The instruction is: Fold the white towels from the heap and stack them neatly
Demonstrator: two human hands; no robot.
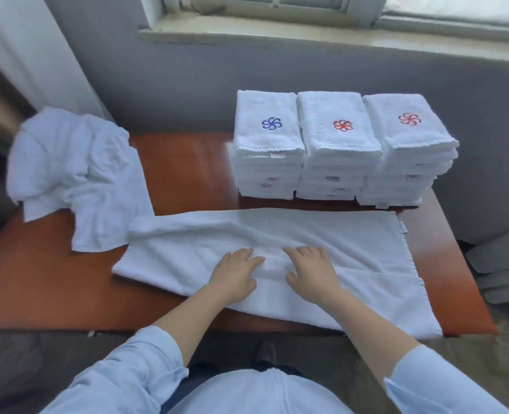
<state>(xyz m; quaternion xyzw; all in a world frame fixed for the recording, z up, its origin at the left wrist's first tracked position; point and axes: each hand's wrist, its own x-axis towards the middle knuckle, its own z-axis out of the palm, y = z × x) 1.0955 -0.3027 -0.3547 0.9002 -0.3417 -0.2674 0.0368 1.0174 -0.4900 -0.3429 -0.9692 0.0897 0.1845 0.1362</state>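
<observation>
Table (187, 162), with a long towel (351, 234) lying flat across its front, left end rolled over; the heap (76, 174) sits at far left, and three stacks (331, 138) at the back, their edge labels too blurred to read. Left hand (235, 273) and right hand (310, 270) press the towel's middle side by side, fingers straight, grasping nothing, palms hidden.

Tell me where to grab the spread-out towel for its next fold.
Probably take the spread-out towel by its right short edge, pinched at both corners, coming from the right. That end lies flat and square, while the left end is rumpled beside the heap.
</observation>
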